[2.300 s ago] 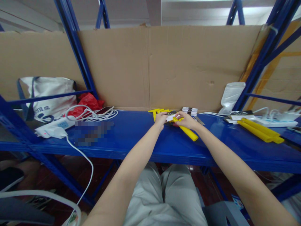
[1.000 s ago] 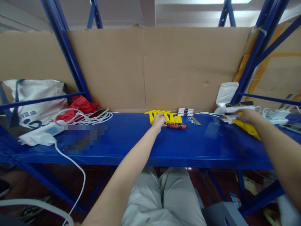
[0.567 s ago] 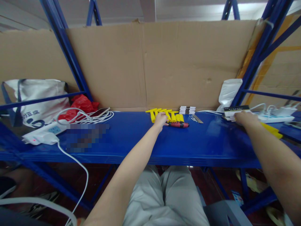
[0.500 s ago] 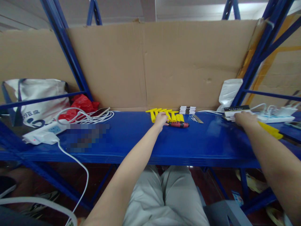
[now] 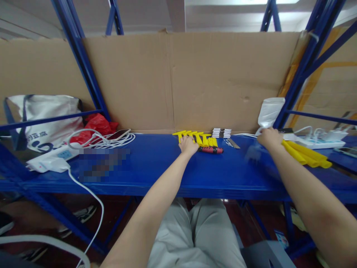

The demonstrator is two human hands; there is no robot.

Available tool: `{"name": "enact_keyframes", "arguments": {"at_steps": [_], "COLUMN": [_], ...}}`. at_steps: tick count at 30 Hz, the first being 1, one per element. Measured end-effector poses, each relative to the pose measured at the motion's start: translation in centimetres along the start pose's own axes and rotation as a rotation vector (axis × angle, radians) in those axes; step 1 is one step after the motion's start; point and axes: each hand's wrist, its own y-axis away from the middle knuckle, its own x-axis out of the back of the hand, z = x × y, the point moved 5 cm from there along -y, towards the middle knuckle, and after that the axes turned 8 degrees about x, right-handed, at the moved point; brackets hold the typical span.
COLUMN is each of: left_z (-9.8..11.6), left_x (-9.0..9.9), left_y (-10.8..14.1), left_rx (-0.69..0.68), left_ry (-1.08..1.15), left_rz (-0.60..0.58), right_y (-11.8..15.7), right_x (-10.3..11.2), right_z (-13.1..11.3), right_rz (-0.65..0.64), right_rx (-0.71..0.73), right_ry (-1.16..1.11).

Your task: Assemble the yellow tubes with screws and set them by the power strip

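Note:
On the blue shelf, my left hand (image 5: pixel 188 145) lies over a row of yellow T-shaped plastic tools (image 5: pixel 205 139), its fingers apart across the left ones. A red and black handled tool (image 5: pixel 211 150) is just right of that hand. Small yellow pieces (image 5: pixel 212 142) lie behind it, beside a stack of small white packs (image 5: pixel 221 133) and a flat metal blade (image 5: pixel 234 143). My right hand (image 5: pixel 270 139) is at the lower end of a white pouch (image 5: pixel 270 111); its fingertips are hidden, so its hold is unclear. Near its wrist is a dark-topped box (image 5: pixel 286 130).
Yellow rolled sheets (image 5: pixel 306 154) lie under my right forearm. A power strip (image 5: pixel 319 142) with plugs is farther right. At left are a white cloth bag (image 5: pixel 50 121), a red plastic bag (image 5: pixel 100 124), coiled white cable (image 5: pixel 122 140) and another power strip (image 5: pixel 57 155). Cardboard (image 5: pixel 217 82) backs the shelf.
My right hand has moved left from the dark-topped box to the white pouch, uncovering more of the yellow rolled sheets. My left hand has shifted slightly left over the yellow tools.

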Motion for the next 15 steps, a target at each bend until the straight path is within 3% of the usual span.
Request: {"name": "enact_keyframes", "arguments": {"at_steps": [4,7,10,15], "left_z": [-0.8,-1.3,-1.8,-2.1], "left_x": [0.3,0.6,0.9,1.1], "left_y": [-0.2,-0.5,-0.5,-0.8], "left_rx": [0.102,0.189,0.248,0.225], "left_ry": [-0.173,-0.173,-0.138,-0.322], "left_rz": [-0.010,-0.008,-0.005,-0.033], "right_y": [-0.8,-1.1,-0.7,-0.3], "right_x": [1.6,1.6,0.0,-3.6], "right_z": [-3.2,-5.3,-6.9,-7.7], "right_rz": [0.143,0.237,0.266,0.152], "right_rx": [-0.043,-0.002,0.110,0.316], "right_ry": [-0.211,-0.401,-0.469,-0.469]}}
